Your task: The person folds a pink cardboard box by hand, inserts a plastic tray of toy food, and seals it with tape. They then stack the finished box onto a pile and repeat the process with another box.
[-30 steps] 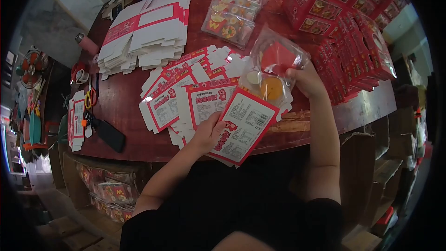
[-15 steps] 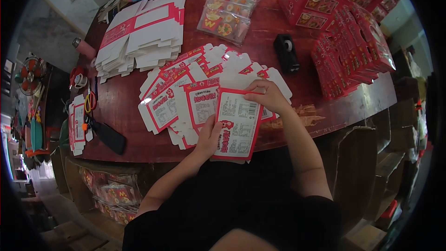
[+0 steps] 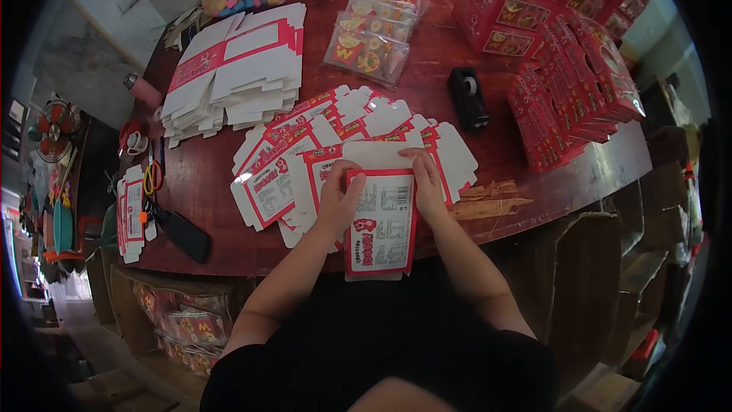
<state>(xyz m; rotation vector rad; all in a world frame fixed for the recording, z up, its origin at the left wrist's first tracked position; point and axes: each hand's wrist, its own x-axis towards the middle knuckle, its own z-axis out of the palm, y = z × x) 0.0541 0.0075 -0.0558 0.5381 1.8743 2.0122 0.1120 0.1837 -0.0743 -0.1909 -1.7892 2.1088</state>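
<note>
A red-and-white printed cardboard box (image 3: 383, 221) is held upright between both hands at the table's front edge, its text side facing me. My left hand (image 3: 341, 194) grips its upper left corner, thumb lying on the printed face. At the upper right corner, my right hand (image 3: 427, 181) pinches the side and top edge. A white flap stands up behind the box's top edge between the hands. Just beyond lies a fanned pile of flat printed cartons (image 3: 267, 187), partly hidden by the box and my hands.
On the dark red table (image 3: 206, 221) lie stacked unfolded cartons (image 3: 252, 69), clear-wrapped packets (image 3: 372, 38), a tape dispenser (image 3: 467, 99), scissors (image 3: 153, 175) and a black phone-like slab (image 3: 183, 235). Filled red boxes (image 3: 572, 95) stand at right. Open brown cartons (image 3: 583, 282) flank me below.
My left hand has moved up from the box's left side to its upper left corner. My right hand has shifted down its right side. The box now sits lower and straighter.
</note>
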